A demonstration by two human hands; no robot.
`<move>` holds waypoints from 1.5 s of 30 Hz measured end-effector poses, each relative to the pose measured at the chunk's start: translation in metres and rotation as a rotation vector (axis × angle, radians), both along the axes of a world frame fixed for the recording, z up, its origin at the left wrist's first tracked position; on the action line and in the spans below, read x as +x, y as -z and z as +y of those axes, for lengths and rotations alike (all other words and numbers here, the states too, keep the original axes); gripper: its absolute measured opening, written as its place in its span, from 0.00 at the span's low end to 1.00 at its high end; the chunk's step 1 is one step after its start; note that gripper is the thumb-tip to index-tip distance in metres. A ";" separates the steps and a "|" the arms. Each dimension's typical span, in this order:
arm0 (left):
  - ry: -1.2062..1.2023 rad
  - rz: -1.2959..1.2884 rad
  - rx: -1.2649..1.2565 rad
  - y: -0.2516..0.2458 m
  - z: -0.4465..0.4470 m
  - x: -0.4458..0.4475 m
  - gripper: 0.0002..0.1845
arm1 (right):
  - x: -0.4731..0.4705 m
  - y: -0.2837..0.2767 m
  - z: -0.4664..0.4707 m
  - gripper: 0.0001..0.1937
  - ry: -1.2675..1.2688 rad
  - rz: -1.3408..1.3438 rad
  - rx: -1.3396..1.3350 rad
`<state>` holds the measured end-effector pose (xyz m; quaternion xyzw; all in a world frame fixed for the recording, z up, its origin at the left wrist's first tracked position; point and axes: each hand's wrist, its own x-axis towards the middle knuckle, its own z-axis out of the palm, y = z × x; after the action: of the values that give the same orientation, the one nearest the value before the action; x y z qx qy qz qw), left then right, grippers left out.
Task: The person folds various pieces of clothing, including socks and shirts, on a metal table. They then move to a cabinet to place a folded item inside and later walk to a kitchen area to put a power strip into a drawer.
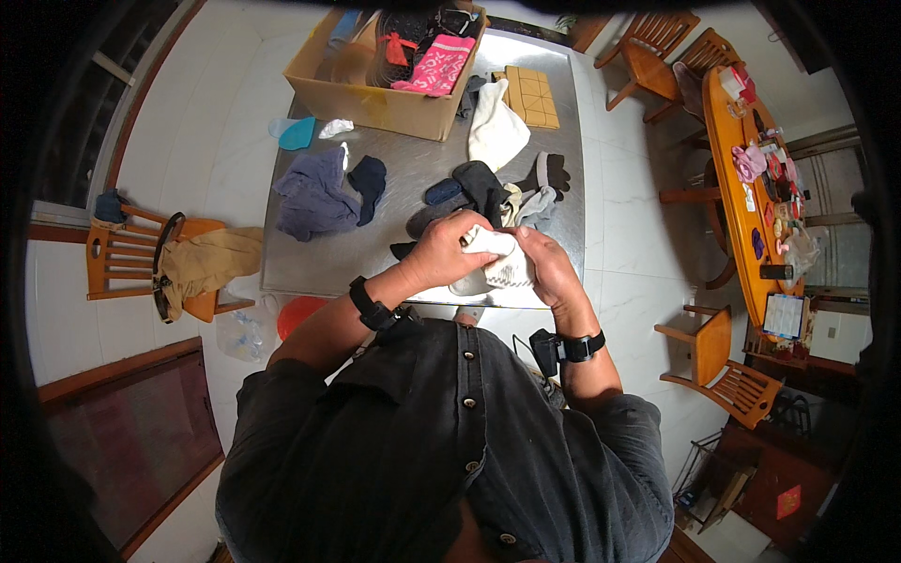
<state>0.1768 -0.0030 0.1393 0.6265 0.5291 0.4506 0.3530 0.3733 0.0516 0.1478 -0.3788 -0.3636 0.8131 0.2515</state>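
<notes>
Above the near edge of a metal-topped table (pixel 408 274), my left hand (pixel 443 250) and my right hand (pixel 550 266) both grip a white sock (pixel 510 266) with a dark pattern near one end. Part of the sock is bunched between the fingers. Just beyond my hands lies a loose pile: a black sock (pixel 480 188), a rolled navy sock (pixel 443 191), a light grey sock (pixel 539 208) and a dark glove (pixel 556 172) with a pale cuff. A white cloth piece (pixel 496 130) lies farther back. On the left are a purple-grey garment (pixel 317 193) and a dark navy sock (pixel 368 184).
An open cardboard box (pixel 373 109) holding a pink patterned sock (pixel 442 65) and other items stands at the back. Beside it lies a folded tan item (pixel 533 97); a teal insole-like piece (pixel 298 134) is at left. Wooden chairs (pixel 204 274) and a cluttered wooden table (pixel 732 176) flank me.
</notes>
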 end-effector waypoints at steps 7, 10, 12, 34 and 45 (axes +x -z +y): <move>-0.060 -0.358 -0.156 0.011 0.000 0.004 0.16 | -0.004 -0.006 -0.010 0.25 0.016 -0.170 0.453; 0.052 -0.709 -0.424 0.011 0.000 0.002 0.16 | -0.004 -0.004 -0.009 0.21 0.039 -0.104 0.378; 0.019 -0.417 -0.291 0.007 -0.001 0.000 0.17 | -0.004 -0.003 -0.008 0.19 0.044 -0.080 0.347; -0.102 -0.602 -0.174 0.028 0.004 0.013 0.20 | -0.021 -0.006 -0.008 0.08 0.323 -0.113 0.295; -0.023 -1.094 -0.460 0.013 0.007 0.013 0.20 | -0.034 -0.001 -0.007 0.05 0.191 -0.237 0.373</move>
<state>0.1895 0.0042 0.1261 0.2047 0.3612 0.5855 0.6963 0.3397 0.0448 0.1484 -0.4513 -0.4972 0.6540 0.3484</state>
